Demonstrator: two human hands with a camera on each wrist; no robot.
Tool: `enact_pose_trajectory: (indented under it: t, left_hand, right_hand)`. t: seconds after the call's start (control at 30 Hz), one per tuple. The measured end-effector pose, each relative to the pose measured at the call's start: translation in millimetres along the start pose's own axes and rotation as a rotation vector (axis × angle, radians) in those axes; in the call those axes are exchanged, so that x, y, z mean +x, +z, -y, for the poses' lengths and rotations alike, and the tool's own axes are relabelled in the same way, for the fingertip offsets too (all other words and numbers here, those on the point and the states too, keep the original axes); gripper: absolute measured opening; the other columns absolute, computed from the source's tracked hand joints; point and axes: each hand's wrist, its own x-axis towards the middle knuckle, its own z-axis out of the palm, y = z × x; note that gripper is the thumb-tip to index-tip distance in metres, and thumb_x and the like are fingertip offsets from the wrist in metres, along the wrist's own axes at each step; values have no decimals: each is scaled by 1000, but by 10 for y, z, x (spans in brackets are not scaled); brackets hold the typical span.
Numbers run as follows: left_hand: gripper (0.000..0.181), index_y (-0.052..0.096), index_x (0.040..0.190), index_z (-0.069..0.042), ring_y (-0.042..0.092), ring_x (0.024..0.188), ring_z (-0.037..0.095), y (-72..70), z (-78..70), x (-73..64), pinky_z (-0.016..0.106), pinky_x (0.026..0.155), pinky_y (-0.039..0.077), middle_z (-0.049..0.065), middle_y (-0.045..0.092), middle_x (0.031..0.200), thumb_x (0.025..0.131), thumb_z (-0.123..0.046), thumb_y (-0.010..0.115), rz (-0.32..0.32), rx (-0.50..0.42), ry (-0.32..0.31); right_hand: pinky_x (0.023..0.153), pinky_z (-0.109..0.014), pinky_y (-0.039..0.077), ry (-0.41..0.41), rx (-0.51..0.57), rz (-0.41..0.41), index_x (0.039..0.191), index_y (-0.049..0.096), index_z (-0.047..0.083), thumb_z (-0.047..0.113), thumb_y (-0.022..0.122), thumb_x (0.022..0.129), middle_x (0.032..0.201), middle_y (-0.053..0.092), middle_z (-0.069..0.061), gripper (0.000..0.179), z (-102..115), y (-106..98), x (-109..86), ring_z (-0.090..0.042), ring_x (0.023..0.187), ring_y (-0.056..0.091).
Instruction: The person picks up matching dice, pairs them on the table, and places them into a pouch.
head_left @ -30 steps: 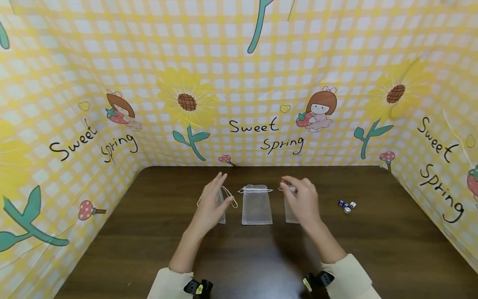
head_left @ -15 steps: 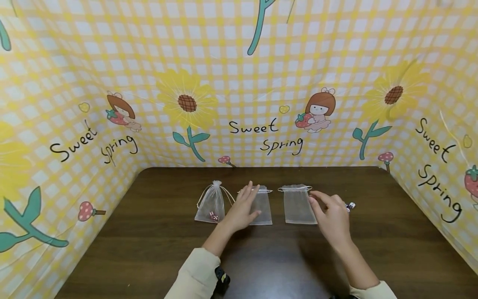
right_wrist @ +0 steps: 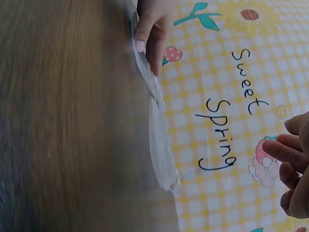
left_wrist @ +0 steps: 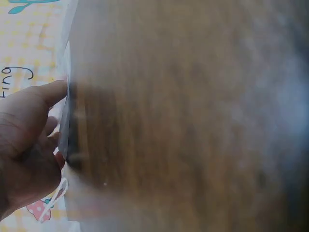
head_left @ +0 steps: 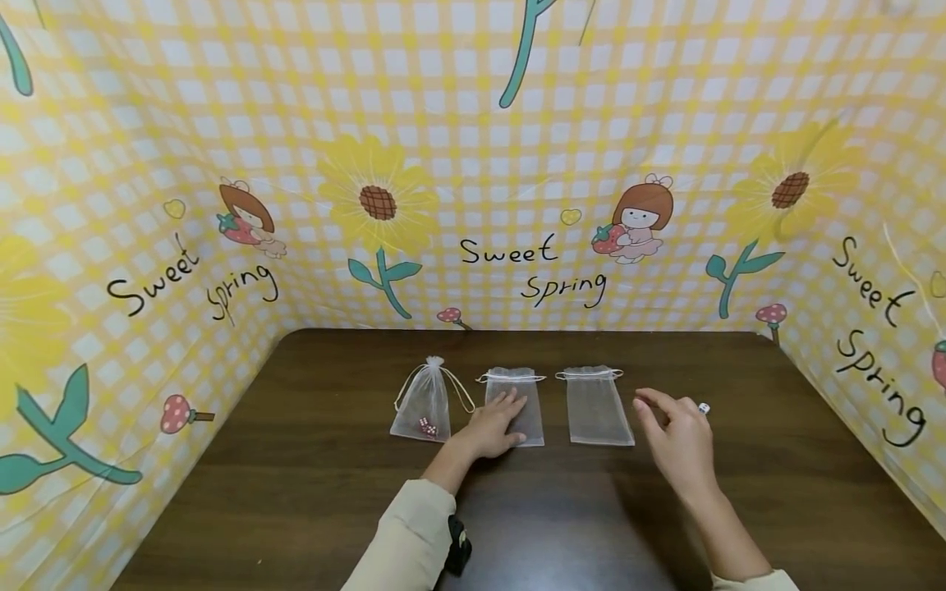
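Three sheer white drawstring pouches lie in a row on the brown table. The left pouch (head_left: 423, 406) has its neck drawn in and holds red dice (head_left: 427, 426). My left hand (head_left: 493, 428) rests on the middle pouch (head_left: 528, 410) with its fingers spread over the mesh. To the right lies the third pouch (head_left: 597, 406), flat with its cord across the top. My right hand (head_left: 678, 439) hovers just right of that pouch, fingers loosely bent and nothing between them. A white die (head_left: 704, 408) shows beside its knuckles; the hand hides the other dice.
The dark wooden table (head_left: 310, 492) ends at the back and sides against a yellow checked cloth (head_left: 473, 164) printed with flowers and lettering. The cloth stands up like a wall around three sides.
My left hand has moved right from the left pouch and come down on the middle one. My right hand has moved right from the third pouch towards the dice.
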Motion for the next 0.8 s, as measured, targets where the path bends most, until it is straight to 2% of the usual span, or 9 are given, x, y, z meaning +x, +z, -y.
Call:
enact_pose_trajectory:
  t: [0.07,0.2,0.33,0.4,0.5,0.63,0.8]
  left_hand:
    - [59,35,143,-10,17,137,28,3,-9,0,54,104,21,12,22,150,92,-30,57,21,6,-10]
    - [56,38,142,-11,15,138,28,7,-17,-4,53,105,20,11,22,150,92,-30,56,40,4,-28]
    - [56,38,142,-11,15,138,27,13,-7,-4,53,105,20,11,22,150,92,-30,56,40,7,-34]
    - [56,37,142,-11,15,138,27,16,0,-3,53,105,19,10,22,150,92,-31,56,41,2,-34]
    - [57,37,142,-11,14,138,27,18,12,0,54,105,18,10,22,150,92,-30,56,43,-16,-32]
    - [57,38,142,-12,14,138,26,16,31,5,54,105,19,10,22,150,92,-31,56,37,-37,-20]
    - [56,38,142,-12,14,138,26,25,50,16,54,104,20,9,23,150,92,-31,57,30,-43,-10]
  right_hand:
    - [54,-33,29,29,-4,9,92,70,0,5,70,80,54,39,4,13,-65,-24,5,-15,57,37]
    - [56,-37,34,140,-30,58,96,70,0,12,65,86,59,52,-4,16,-279,-103,11,-22,60,45]
    - [63,-48,39,238,-79,119,99,69,0,16,60,89,76,66,-15,21,-575,-210,1,-37,73,58]
    - [65,-51,40,269,-117,148,100,68,-1,17,58,90,84,68,-18,23,-729,-266,-7,-43,80,59]
    - [62,-49,40,321,-173,196,100,68,-1,18,58,90,87,68,-18,23,-936,-323,-13,-46,84,59]
    - [59,-46,41,385,-233,341,100,67,-1,22,58,89,89,68,-19,28,-1137,-331,-2,-47,83,58]
    - [60,-47,42,445,-255,525,101,67,0,33,59,88,97,65,-22,36,-1239,-253,64,-46,85,56]
